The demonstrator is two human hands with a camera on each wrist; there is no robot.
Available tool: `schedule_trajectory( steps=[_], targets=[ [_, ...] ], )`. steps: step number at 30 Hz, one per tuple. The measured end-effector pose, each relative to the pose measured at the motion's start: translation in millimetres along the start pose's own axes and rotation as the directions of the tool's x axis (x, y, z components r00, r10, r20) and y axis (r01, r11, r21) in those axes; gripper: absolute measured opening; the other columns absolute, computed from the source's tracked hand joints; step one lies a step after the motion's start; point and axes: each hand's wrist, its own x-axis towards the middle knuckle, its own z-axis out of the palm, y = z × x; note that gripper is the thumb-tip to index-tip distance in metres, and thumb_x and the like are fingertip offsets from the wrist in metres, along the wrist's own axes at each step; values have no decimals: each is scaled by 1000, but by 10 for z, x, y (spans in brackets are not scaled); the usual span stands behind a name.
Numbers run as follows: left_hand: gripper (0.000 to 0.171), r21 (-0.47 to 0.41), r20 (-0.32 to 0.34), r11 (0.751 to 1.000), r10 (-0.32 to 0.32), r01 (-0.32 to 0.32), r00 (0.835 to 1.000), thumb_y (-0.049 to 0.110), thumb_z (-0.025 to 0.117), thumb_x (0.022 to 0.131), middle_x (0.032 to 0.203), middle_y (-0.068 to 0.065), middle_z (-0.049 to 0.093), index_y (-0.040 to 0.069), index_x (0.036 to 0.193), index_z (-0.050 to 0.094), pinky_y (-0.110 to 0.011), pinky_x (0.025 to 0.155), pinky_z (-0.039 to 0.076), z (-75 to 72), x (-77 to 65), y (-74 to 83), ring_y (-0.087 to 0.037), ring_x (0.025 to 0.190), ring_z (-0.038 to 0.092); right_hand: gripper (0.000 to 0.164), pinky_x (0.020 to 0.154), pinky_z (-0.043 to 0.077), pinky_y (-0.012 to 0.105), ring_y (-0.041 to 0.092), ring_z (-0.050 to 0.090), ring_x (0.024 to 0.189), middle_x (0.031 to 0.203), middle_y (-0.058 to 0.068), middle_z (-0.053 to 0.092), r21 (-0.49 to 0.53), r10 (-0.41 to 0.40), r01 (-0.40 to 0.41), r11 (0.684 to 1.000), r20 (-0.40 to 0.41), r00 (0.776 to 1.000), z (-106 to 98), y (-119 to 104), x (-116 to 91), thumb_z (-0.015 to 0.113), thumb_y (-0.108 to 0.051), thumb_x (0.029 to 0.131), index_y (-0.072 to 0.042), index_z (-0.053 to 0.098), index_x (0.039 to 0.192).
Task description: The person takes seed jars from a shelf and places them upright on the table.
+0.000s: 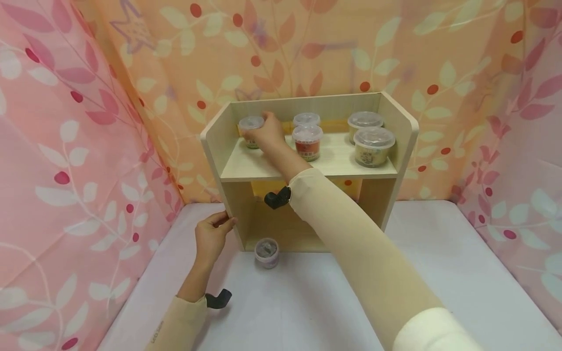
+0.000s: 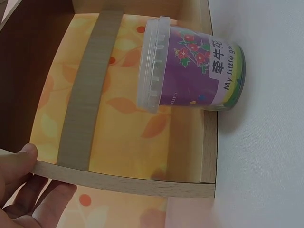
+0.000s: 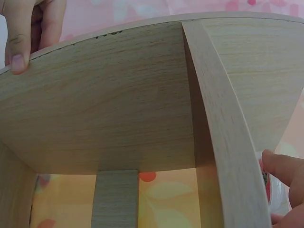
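Note:
On the upper board of a small wooden shelf (image 1: 263, 169), my right hand (image 1: 273, 134) holds a lidded clear plastic cup (image 1: 250, 125) near the left wall. The right wrist view shows only a sliver of that cup (image 3: 276, 194) beside the fingers. Lower down, my left hand (image 1: 211, 236) pinches the front edge of the shelf's left side panel (image 2: 118, 184), thumb on the inner face and fingers outside. A purple-labelled cup with a clear lid (image 2: 190, 71) stands upright on the table before the lower opening, to the right of the left hand.
Two cups, one red-labelled (image 1: 307, 146), stand one behind the other mid-shelf. Two wider lidded tubs (image 1: 374, 146) stand likewise near the right wall. The shelf rests on a white-covered table (image 1: 298, 302), with patterned curtains (image 1: 307, 48) behind and at both sides.

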Motion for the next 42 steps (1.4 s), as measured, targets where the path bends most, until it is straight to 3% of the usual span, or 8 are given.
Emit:
schedule_trajectory(
  steps=[7,12,17,24,33,38,42],
  targets=[
    [27,-2,0,1000,-6,6,1000,11,85,85,104,-18,77,1,109,79,-16,73,58,17,0,8,-7,87,72,81,113,43,31,21,52,134,147,8,55,-25,10,-11,1000,-27,1000,-30,10,-38,85,-27,85,-8,44,152],
    [24,18,-12,1000,-13,13,1000,10,84,85,103,-17,78,1,107,79,-16,72,57,14,-6,5,-5,85,72,79,109,45,29,19,56,129,142,7,59,5,-40,40,999,-20,999,-48,-17,-122,87,-26,83,-7,48,149],
    [24,12,-20,1000,-11,11,1000,9,84,85,102,-17,78,1,107,80,-15,72,57,7,-13,-3,-4,84,72,81,109,45,27,17,56,129,143,6,58,59,-111,109,992,45,993,-106,-71,-290,87,-27,84,-7,46,150],
    [24,29,-19,1000,2,-1,1000,14,85,85,100,-13,79,4,107,81,-16,72,57,36,-12,5,-5,86,73,80,106,48,28,15,57,125,140,5,58,203,-182,157,966,107,978,-402,11,-597,87,-22,83,-7,46,150],
    [24,43,-41,999,30,-29,999,13,85,85,100,-12,79,3,106,81,-14,71,57,6,-31,-20,-8,88,74,67,104,52,32,18,61,121,134,6,60,293,-257,186,938,224,940,-601,115,-1122,85,-16,86,-7,52,143],
    [23,35,-43,999,37,-36,998,12,84,85,100,-12,79,3,106,81,-15,72,57,24,-31,-18,-14,89,75,67,101,54,31,22,61,123,136,10,59,367,-280,174,914,260,924,-656,311,-1438,81,-5,87,-4,49,146],
    [23,34,-39,999,43,-41,998,14,85,85,100,-12,79,4,106,81,-15,72,57,26,-30,-33,-19,92,75,67,102,52,28,23,61,124,136,10,58,355,-268,161,921,276,923,-674,520,-1640,80,-3,87,-4,47,146]
  ],
)
